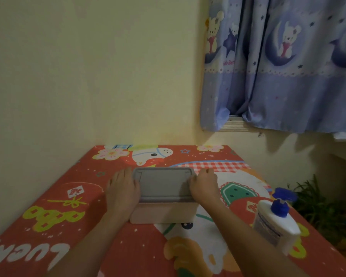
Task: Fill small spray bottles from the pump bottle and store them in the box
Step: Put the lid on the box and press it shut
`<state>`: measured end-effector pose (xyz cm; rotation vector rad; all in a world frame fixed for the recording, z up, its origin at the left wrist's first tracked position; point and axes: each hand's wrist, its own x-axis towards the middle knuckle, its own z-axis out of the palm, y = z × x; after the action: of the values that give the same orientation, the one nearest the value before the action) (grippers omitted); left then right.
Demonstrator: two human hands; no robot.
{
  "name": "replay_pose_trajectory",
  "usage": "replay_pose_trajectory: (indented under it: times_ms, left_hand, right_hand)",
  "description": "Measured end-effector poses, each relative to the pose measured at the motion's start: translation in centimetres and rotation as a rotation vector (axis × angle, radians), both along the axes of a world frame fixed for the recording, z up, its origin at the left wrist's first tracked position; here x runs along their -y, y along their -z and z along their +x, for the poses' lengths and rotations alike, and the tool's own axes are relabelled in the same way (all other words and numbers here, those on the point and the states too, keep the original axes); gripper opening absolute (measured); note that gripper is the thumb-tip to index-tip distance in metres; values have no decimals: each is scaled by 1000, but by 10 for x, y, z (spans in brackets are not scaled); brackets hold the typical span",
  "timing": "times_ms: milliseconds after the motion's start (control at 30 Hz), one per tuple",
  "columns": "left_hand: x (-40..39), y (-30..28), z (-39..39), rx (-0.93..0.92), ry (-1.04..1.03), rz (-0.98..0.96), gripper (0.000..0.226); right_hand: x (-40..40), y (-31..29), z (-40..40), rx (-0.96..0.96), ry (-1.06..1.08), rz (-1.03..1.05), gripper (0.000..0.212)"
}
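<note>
A pale pink box (162, 213) with a grey lid (162, 182) stands in the middle of the table, lid down on it. My left hand (122, 191) lies against the box's left side, fingers stretched along the lid's edge. My right hand (204, 186) holds the right side, its fingers curled at the lid's far corner. A white pump bottle with a blue pump head (275, 222) stands upright at the table's right edge, apart from both hands. No small spray bottles are in sight; the box's inside is hidden.
The table carries a red cartoon-print cloth (68, 216) and sits in a corner against a yellow wall. A blue bear-print curtain (283, 62) hangs at the right. Green plant leaves (315, 198) stand beyond the table's right edge.
</note>
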<state>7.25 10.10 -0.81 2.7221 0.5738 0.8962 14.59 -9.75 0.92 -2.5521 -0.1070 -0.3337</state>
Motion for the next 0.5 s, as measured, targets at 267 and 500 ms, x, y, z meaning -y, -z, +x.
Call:
replay_pose_trajectory:
  times_ms: [267, 500]
  left_hand:
    - [56, -26, -16, 331, 276, -99, 22]
    - [96, -13, -36, 320, 409, -223, 16]
  right_hand:
    - [12, -21, -37, 189, -155, 297, 27]
    - [56, -3, -105, 299, -149, 587, 17]
